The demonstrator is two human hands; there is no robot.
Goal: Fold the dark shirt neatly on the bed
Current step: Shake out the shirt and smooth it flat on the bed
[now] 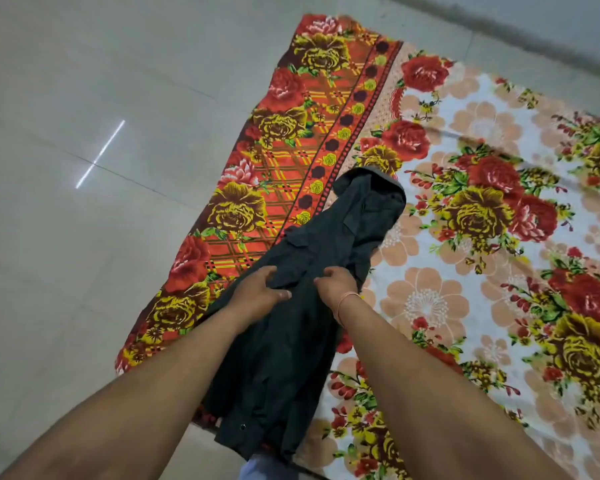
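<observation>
The dark shirt (329, 237) lies bunched in a long, narrow heap across the floral bed sheet (465, 306), its collar end at the far side and its hem hanging toward me. My left hand (257, 289) grips a fold of the shirt's middle from the left. My right hand (336, 285), with a thin band at the wrist, pinches the fabric just to the right of it. Both hands sit close together on the cloth. A button shows near the lower hem.
The bedding lies low on a pale tiled floor (84, 168), which fills the left side. The sheet's red and orange border (291, 133) runs along its left edge. A wall base crosses the top right. A bit of light blue cloth (257, 469) shows at the bottom.
</observation>
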